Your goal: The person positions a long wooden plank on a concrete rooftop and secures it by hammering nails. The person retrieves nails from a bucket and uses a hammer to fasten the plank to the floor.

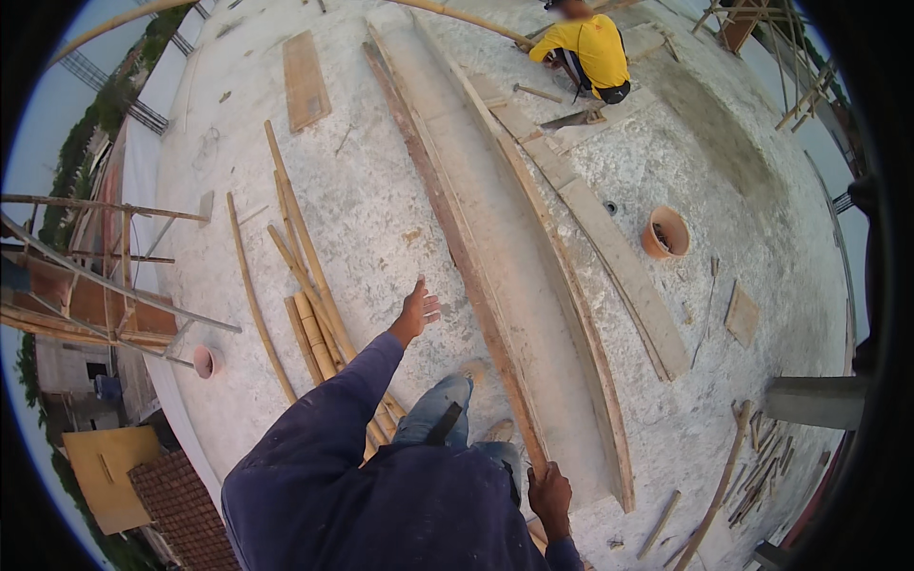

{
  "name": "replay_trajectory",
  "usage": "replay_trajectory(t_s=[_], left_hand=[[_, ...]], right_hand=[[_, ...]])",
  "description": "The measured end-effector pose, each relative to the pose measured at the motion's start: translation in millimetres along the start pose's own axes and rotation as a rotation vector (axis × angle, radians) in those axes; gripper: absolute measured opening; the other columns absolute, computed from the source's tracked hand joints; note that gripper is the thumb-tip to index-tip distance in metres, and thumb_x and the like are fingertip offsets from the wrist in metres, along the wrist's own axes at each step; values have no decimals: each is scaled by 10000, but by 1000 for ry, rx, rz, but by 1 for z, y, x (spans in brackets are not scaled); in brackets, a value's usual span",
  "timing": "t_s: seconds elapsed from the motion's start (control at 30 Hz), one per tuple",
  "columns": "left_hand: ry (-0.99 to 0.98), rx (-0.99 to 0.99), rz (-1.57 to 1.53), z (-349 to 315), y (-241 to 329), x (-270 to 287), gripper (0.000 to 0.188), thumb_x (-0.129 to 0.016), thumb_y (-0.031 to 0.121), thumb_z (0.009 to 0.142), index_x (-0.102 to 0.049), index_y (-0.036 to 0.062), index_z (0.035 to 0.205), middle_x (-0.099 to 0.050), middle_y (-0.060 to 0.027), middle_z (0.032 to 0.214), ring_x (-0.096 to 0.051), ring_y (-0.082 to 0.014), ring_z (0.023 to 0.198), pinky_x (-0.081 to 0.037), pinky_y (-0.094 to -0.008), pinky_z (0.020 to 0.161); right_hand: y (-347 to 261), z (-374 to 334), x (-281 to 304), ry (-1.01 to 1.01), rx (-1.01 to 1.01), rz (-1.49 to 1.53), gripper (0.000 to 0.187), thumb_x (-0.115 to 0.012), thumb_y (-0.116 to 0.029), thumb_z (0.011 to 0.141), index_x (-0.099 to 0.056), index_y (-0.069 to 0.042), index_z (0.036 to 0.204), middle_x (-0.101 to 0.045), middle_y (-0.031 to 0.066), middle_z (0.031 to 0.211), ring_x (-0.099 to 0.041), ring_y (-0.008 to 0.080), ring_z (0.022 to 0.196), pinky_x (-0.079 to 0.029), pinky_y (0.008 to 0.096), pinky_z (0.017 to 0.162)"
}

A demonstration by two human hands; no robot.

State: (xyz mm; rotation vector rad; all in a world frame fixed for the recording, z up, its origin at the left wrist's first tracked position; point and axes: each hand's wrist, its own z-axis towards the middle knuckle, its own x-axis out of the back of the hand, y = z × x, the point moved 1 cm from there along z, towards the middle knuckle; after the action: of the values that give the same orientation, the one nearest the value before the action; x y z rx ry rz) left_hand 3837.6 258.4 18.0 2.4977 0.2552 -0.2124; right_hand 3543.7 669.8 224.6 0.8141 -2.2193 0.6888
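A long wooden channel, like a trough-shaped form, runs from the far middle down toward me, with a pale bottom (514, 257) between two upright side boards. My right hand (549, 497) is closed around the near end of its left side board (473, 285). To the left of that board, my left hand (416, 312) reaches forward in the air, fingers spread, holding nothing. Below it are my shoes (473, 371) on the rough concrete. Several bamboo poles (303, 238) lie left of my left arm.
Beyond the channel, a person in a yellow shirt (592, 52) crouches near a hammer (538, 92) and a saw (571, 119). Planks (609, 209) and an orange bucket (666, 233) lie right. A wooden board (306, 81) rests far left; scaffolding (124, 257) stands at the left edge.
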Motion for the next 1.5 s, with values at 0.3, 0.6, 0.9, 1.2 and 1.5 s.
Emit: replay_trajectory(t_s=[0.3, 0.6, 0.9, 1.2, 1.5], left_hand=[[23, -7, 38, 14, 6, -75, 860, -878, 489, 831, -514, -35, 1409, -697, -170, 1100, -734, -330, 793, -610, -533, 739], [165, 6, 125, 7, -42, -46, 106, -758, 55, 883, -667, 3, 879, -672, -137, 768, -694, -269, 651, -613, -454, 598], [137, -93, 79, -47, -82, -75, 113, -737, 15, 862, -638, -21, 901, -672, -155, 761, -698, -285, 642, -612, -464, 585], [-34, -167, 84, 35, -125, -97, 363, -751, -25, 806, -526, 7, 1089, -664, -147, 784, -690, -316, 653, -607, -482, 644], [-236, -14, 449, 219, -166, -68, 285, -659, 158, 960, -589, 22, 1201, -683, -162, 1140, -665, -347, 1136, -566, -485, 989]], right_hand=[[99, -149, -30, -192, -284, -34, 620, -641, -586, 950, -656, -40, 1244, -717, 298, 1089, -690, 473, 1048, -548, 562, 930], [149, -163, -153, -9, -254, 94, 431, -733, -415, 879, -671, -37, 1077, -746, 238, 911, -727, 459, 859, -591, 561, 761], [230, -178, -195, 6, -247, 30, 455, -746, -380, 872, -669, -6, 1120, -743, 256, 1036, -716, 454, 986, -598, 520, 818], [271, -96, -225, 350, -180, 47, 316, -842, -258, 767, -608, -82, 885, -693, 174, 751, -706, 415, 729, -544, 521, 637], [324, 12, -317, 365, -248, 137, 314, -799, -347, 810, -680, -112, 979, -726, 99, 960, -725, 327, 933, -586, 464, 790]])
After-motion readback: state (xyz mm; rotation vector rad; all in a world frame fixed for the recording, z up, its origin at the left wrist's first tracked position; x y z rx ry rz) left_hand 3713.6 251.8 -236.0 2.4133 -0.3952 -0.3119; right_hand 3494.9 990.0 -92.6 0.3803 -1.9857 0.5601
